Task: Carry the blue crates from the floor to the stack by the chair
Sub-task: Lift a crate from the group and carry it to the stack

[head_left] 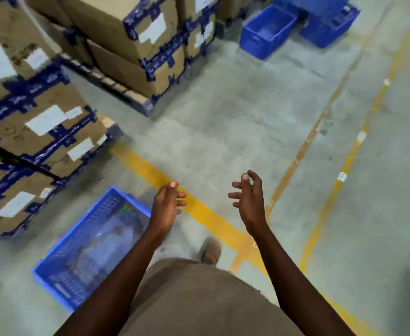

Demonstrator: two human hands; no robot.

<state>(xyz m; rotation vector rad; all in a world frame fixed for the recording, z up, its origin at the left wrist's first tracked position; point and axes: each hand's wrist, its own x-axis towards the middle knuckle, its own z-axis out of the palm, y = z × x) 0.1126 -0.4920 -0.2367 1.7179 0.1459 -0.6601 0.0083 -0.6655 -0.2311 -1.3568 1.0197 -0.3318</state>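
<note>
A blue crate (60, 260) with blurred contents lies on the floor at my lower left, beside my left forearm. Far ahead at the top right stand two more blue crates: an empty one (267, 32) and another (330, 25) behind it with something stacked in it. My left hand (167, 207) and my right hand (250, 202) are held out in front of me, palms facing each other, fingers apart, holding nothing. Both hands are above bare floor, apart from every crate. No chair is in view.
Stacks of cardboard boxes (43, 132) with blue tape sit on pallets along the left, with more boxes (136, 44) further back. Yellow floor lines (199, 207) cross under my hands and run along the right. My foot (211, 249) steps forward on the concrete floor.
</note>
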